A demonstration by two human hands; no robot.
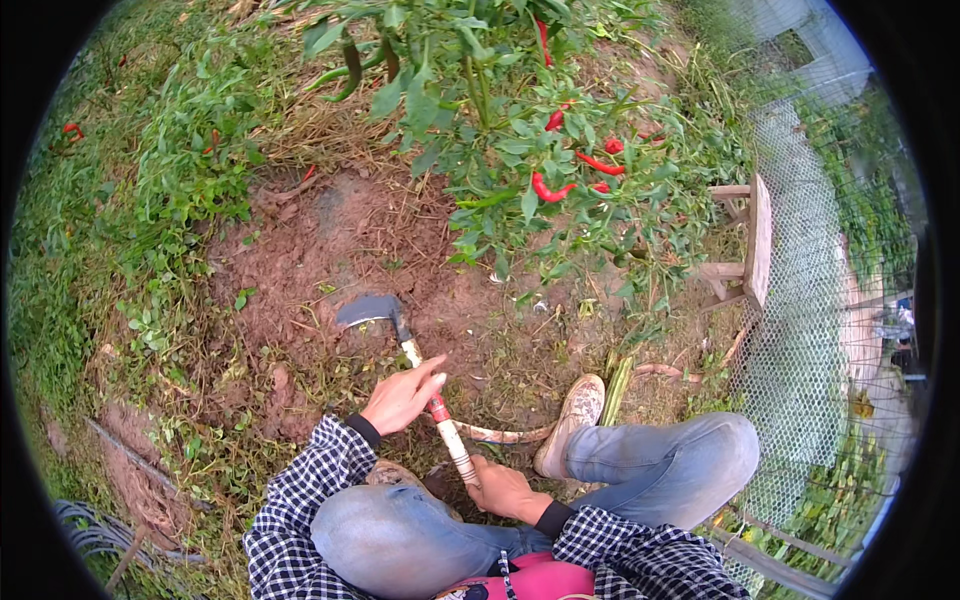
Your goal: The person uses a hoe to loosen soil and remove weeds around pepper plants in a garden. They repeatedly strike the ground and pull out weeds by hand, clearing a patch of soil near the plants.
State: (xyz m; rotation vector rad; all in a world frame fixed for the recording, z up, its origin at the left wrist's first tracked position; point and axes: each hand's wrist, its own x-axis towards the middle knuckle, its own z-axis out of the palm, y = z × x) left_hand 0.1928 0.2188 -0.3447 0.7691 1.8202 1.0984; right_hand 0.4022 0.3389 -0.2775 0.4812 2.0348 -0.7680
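A sickle (371, 307) with a dark, broad curved blade lies across the view, its blade over bare reddish soil. Its long white handle (453, 445) has a red band and runs down towards my lap. My right hand (504, 486) is closed around the handle's lower end. Across the upper handle lies my left hand (403, 397), fingers stretched out and not wrapped round it; whether it touches the handle is not plain. Beneath both hands are trampled weeds and damp soil (330, 240).
A chili pepper plant (480, 135) with red and green fruit stands ahead. A small wooden stool (757, 240) lies on its side by a wire mesh fence (787, 300) at right. Weeds (172, 172) grow thickly at left. Bent pipes (112, 540) lie at lower left.
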